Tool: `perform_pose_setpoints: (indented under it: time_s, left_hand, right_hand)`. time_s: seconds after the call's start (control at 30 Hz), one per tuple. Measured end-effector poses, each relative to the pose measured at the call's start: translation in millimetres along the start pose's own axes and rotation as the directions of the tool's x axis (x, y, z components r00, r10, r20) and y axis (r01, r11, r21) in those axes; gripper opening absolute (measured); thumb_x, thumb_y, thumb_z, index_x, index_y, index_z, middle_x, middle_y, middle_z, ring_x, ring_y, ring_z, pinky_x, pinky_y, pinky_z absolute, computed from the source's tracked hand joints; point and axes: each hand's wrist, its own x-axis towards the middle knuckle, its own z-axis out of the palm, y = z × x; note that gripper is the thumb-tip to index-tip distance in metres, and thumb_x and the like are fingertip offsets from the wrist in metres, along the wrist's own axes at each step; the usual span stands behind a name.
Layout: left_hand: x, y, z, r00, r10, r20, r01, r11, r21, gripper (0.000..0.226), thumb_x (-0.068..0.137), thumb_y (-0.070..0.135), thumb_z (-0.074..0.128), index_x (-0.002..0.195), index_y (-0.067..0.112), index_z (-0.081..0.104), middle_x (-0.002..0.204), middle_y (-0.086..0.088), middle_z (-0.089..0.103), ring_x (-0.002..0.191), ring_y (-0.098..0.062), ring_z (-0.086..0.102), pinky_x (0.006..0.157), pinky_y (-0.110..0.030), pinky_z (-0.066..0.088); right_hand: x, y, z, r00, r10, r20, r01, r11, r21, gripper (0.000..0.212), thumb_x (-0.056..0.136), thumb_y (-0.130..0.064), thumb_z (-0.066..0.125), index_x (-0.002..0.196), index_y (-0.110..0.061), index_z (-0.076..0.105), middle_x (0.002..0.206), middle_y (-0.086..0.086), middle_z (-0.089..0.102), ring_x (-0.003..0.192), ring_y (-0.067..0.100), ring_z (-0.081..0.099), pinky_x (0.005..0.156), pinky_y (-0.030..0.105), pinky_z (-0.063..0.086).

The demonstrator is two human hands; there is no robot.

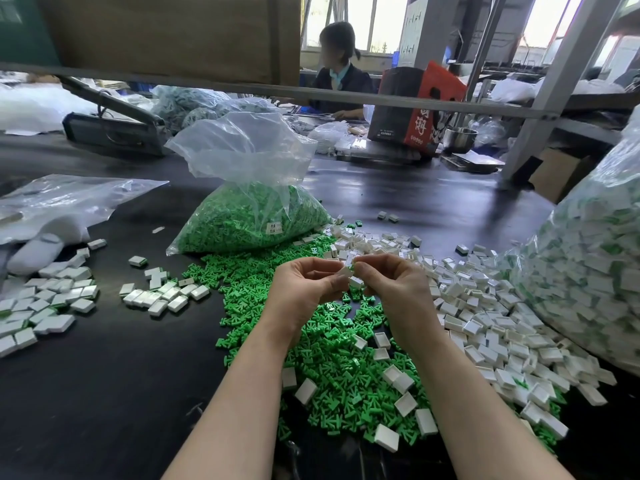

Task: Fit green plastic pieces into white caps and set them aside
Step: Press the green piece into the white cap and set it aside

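Note:
My left hand (308,285) and my right hand (391,282) meet above a heap of loose green plastic pieces (332,358) on the black table (104,393). Between the fingertips of both hands sits a white cap (346,270), pinched from each side. A second white cap (356,281) is tucked just below it against my right fingers. A pile of empty white caps (485,313) spreads to the right of the green heap. Finished caps (52,306) lie in groups at the left.
An open clear bag of green pieces (252,216) stands behind the heap. A large bag of caps (588,265) fills the right edge. Flat plastic bags (62,199) lie at the far left. Another person (341,74) sits across the table beside a red-and-black box (412,105).

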Motion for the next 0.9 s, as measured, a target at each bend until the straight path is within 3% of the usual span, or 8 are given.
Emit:
perform_pose_setpoints:
  time_s: [0.33,0.47,0.63,0.77,0.9]
  left_hand:
    - [0.8,-1.7,-3.2,0.997,0.080,0.010,-0.081,0.990,0.117,0.017,0.076,0.000,0.077,0.091,-0.002,0.072,0.082,-0.016,0.073,0.069,-0.016,0.070,0.064,-0.022,0.056]
    - [1.8,-2.0,-3.4,0.994,0.111,0.005,-0.110,0.982,0.155,0.011,0.077,-0.003,0.075,0.087,0.000,0.072,0.079,-0.013,0.073,0.067,-0.014,0.069,0.062,-0.020,0.055]
    - [3.3,-4.1,-4.8,0.991,0.135,0.000,-0.132,0.967,0.218,0.013,0.079,0.003,0.076,0.092,0.004,0.073,0.081,-0.011,0.074,0.068,-0.012,0.068,0.063,-0.019,0.055]
    - [3.9,-3.7,-7.7,0.992,0.099,0.082,-0.124,0.914,0.387,0.011,0.089,0.016,0.069,0.093,0.006,0.066,0.077,-0.006,0.073,0.063,-0.009,0.065,0.058,-0.020,0.051]
    - [3.2,-3.6,-12.3,0.981,0.027,0.192,-0.128,0.833,0.539,0.017,0.097,0.022,0.059,0.085,0.011,0.063,0.068,-0.001,0.065,0.056,-0.006,0.055,0.054,-0.014,0.043]
  right_hand:
    - [-1.1,-2.0,-5.2,0.997,-0.027,0.068,0.036,0.991,-0.126,0.008,0.086,-0.009,0.072,0.093,-0.013,0.073,0.086,0.001,0.075,0.078,0.008,0.070,0.067,0.015,0.052]
    - [-0.5,1.6,-4.5,0.996,-0.013,0.088,0.032,0.974,-0.223,0.004,0.088,-0.013,0.071,0.091,-0.013,0.074,0.078,-0.002,0.074,0.063,-0.002,0.064,0.058,0.011,0.047]
    - [-0.2,3.1,-6.5,0.989,0.034,0.145,0.002,0.971,-0.241,0.007,0.090,-0.013,0.069,0.088,-0.007,0.072,0.077,0.006,0.072,0.061,0.003,0.061,0.057,0.014,0.047]
    - [0.3,1.0,-8.2,0.990,0.034,0.139,-0.009,0.983,-0.182,0.010,0.090,-0.011,0.068,0.086,-0.002,0.071,0.072,0.004,0.069,0.056,0.000,0.058,0.055,0.013,0.044]
    - [0.8,0.8,-8.6,0.976,0.059,0.209,-0.008,0.972,-0.237,0.012,0.092,-0.012,0.066,0.084,-0.002,0.067,0.069,0.004,0.067,0.051,-0.001,0.053,0.052,0.013,0.041]
